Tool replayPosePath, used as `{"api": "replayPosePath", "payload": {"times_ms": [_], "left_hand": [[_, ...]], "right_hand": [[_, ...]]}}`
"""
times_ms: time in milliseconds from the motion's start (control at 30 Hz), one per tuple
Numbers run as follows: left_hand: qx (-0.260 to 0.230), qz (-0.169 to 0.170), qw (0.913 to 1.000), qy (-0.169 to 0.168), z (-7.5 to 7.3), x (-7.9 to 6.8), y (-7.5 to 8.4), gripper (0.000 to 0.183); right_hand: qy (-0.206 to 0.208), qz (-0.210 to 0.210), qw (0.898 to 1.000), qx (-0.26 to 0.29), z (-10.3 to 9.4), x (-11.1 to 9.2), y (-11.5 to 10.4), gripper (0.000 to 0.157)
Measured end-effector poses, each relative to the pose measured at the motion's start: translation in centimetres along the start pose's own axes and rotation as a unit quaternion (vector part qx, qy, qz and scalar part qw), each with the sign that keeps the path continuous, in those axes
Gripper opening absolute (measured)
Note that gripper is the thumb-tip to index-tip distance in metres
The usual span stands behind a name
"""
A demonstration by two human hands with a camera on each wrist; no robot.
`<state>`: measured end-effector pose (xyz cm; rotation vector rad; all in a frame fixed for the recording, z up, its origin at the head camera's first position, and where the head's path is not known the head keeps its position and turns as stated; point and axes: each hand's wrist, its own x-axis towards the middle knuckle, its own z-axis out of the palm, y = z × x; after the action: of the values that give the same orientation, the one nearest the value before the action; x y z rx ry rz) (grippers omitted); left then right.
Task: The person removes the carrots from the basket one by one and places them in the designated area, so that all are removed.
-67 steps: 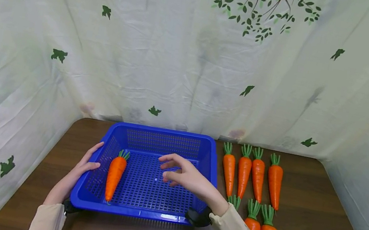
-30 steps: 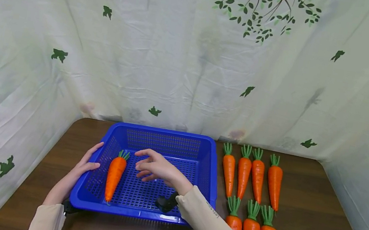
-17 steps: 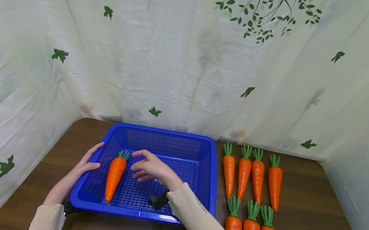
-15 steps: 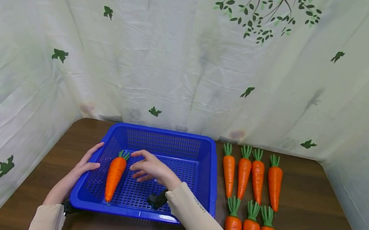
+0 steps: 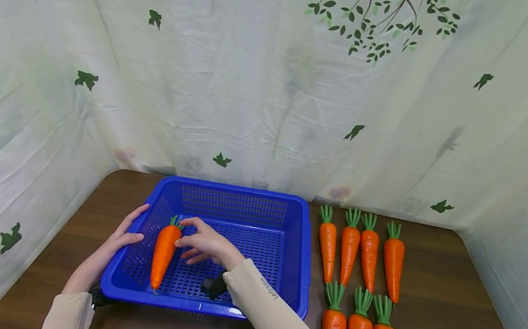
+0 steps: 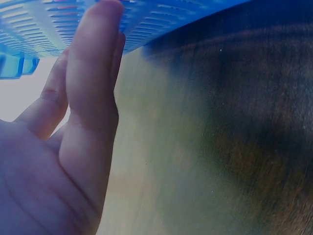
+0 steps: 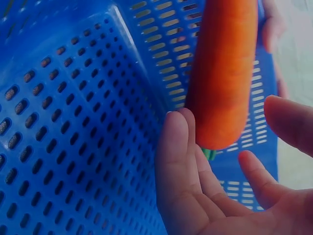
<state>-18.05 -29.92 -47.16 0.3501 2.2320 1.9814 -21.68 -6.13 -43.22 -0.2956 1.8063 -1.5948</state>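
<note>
A blue plastic basket [image 5: 238,190] with slotted walls sits on the table, and one orange carrot [image 5: 162,258] with green stalks lies along its left side. My left hand [image 5: 122,234] rests against the basket's left side; in the left wrist view its fingers [image 6: 90,73] lie straight against the outer wall. Over the basket, my right hand [image 5: 210,244] reaches to the carrot's upper end with thumb and fingers spread. In the right wrist view the fingertips are close beside the carrot [image 7: 225,73]; whether they touch it I cannot tell.
Several more carrots [image 5: 367,260] lie in two rows on the brown wooden table [image 5: 449,312], right of the basket. A pale cloth with leaf prints [image 5: 267,83] hangs behind and at both sides. A black wrist camera [image 5: 213,287] sits under my right wrist.
My right hand has moved left across the basket to the carrot inside. The left hand, the basket and the carrots have stayed in place.
</note>
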Motion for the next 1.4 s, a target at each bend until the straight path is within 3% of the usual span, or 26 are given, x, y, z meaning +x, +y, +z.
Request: {"api": "replayPosePath", "payload": {"times_ms": [300, 533, 967, 1300, 1400], "left_hand": [[-0.005, -0.001, 1.0000, 0.004, -0.1, -0.2, 0.0, 0.063], [-0.004, 0.022, 0.9997, 0.006, 0.1, 0.1, -0.2, 0.065], [-0.025, -0.029, 0.9992, -0.012, 0.2, 0.0, 0.3, 0.061], [-0.010, -0.010, 0.9999, 0.002, 0.3, -0.1, 0.2, 0.061], [-0.010, -0.019, 0.9998, 0.002, 0.3, -0.3, 0.2, 0.061]], "right_hand": [[0.003, 0.006, 1.000, -0.002, 0.7, 0.6, 0.3, 0.054], [0.002, 0.011, 1.000, 0.001, 1.0, 1.1, 0.6, 0.061], [-0.026, 0.017, 0.999, 0.041, 1.6, 1.6, 0.6, 0.060], [-0.026, 0.014, 0.997, 0.069, 1.7, 1.7, 0.4, 0.058], [-0.021, 0.016, 0.997, 0.066, 1.7, 1.6, 0.3, 0.057]]}}
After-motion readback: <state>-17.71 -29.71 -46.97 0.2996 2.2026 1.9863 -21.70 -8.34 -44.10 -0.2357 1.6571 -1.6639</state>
